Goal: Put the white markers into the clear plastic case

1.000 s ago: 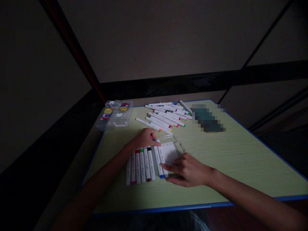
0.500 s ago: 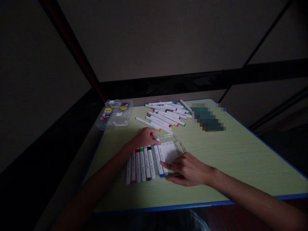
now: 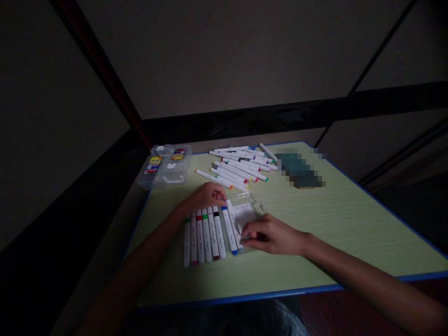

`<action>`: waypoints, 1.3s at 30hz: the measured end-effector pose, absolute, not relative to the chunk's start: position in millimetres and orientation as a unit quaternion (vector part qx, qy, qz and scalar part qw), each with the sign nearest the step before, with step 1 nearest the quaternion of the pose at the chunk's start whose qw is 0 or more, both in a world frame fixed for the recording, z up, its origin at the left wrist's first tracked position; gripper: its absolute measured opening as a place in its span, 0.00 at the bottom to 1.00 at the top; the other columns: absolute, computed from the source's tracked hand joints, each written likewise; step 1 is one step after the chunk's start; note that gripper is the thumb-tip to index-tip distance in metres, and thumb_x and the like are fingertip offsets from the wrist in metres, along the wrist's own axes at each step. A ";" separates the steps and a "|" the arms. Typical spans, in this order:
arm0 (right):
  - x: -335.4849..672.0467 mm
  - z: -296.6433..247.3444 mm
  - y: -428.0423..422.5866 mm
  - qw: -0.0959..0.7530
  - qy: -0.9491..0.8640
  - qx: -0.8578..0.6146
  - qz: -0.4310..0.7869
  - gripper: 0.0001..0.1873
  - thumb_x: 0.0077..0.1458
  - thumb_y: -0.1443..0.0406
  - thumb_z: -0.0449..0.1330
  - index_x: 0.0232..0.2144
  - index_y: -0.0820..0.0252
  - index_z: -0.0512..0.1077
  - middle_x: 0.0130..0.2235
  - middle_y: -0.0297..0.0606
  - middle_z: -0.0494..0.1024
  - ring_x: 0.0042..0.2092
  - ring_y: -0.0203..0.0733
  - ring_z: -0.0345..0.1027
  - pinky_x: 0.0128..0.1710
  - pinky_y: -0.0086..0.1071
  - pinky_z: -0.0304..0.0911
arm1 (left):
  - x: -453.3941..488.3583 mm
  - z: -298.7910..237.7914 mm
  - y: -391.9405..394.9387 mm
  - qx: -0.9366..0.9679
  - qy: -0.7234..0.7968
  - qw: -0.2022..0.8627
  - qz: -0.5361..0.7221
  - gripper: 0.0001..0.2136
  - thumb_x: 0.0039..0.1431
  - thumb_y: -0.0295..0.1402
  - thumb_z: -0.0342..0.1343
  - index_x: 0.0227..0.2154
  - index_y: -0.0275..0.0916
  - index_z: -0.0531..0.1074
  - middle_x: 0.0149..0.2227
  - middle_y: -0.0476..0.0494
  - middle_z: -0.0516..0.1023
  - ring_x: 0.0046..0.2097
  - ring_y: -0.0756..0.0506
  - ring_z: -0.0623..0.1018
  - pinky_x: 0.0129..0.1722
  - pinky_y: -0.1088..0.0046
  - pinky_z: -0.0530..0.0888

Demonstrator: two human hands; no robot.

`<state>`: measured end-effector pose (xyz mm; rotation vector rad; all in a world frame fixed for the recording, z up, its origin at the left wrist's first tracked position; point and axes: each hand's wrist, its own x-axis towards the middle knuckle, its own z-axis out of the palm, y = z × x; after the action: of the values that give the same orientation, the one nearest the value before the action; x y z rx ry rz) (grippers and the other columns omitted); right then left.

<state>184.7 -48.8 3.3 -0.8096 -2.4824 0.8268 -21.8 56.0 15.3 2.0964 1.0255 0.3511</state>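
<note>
Two white markers lie side by side in a clear plastic case (image 3: 259,205) with a white insert (image 3: 244,217). The left one is a blue marker (image 3: 229,229), coloured at both ends. Curled at its upper end is my left hand (image 3: 210,195), thumb and fingers closed around its tip. My right hand (image 3: 275,234) pinches the near, greyish end of the other white marker (image 3: 234,219) between thumb and forefinger. Left of the case is a row of several markers (image 3: 209,238) with red, green, black and other coloured bands, their tops partly under my left wrist.
A loose pile of white markers (image 3: 241,168) with coloured ends lies at the back. A clear plastic box (image 3: 170,172) with a handle and stickers stands at the back left. A pixelated dark object (image 3: 299,170) is at the back right. Blue edging (image 3: 245,298) borders the table.
My right hand has gone from a pointing forefinger on the white marker to a pinch at its near end. My left hand stays by the upper ends. The view has shifted slightly.
</note>
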 end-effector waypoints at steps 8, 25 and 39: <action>184.4 -0.2 -42.5 0.179 -0.878 -0.260 0.360 0.12 0.53 0.62 0.57 0.24 0.65 0.71 0.23 0.34 0.71 0.24 0.30 0.63 0.24 0.24 0.55 | -23.8 19.6 57.1 0.831 0.400 0.368 0.119 0.08 0.42 0.29 0.57 0.28 0.32 0.76 0.25 0.47 0.73 0.27 0.52 0.69 0.26 0.78 0.64; 182.3 3.4 -46.1 0.147 -0.897 -0.270 0.319 0.11 0.54 0.61 0.55 0.26 0.62 0.72 0.24 0.34 0.72 0.25 0.31 0.62 0.25 0.26 0.52 | -24.3 15.1 58.9 0.836 0.387 0.369 0.120 0.08 0.43 0.28 0.56 0.28 0.30 0.76 0.25 0.46 0.74 0.28 0.52 0.71 0.27 0.78 0.66; 182.5 6.0 -46.1 0.141 -0.899 -0.258 0.325 0.10 0.55 0.63 0.54 0.33 0.60 0.74 0.28 0.36 0.76 0.28 0.32 0.66 0.27 0.26 0.56 | -24.9 12.7 61.4 0.836 0.397 0.363 0.110 0.09 0.42 0.28 0.57 0.29 0.31 0.76 0.27 0.45 0.75 0.28 0.51 0.71 0.26 0.77 0.65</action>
<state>182.5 -46.1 6.0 -0.7448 -2.5959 0.9399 -24.9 61.4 12.7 2.1517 1.0221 0.2842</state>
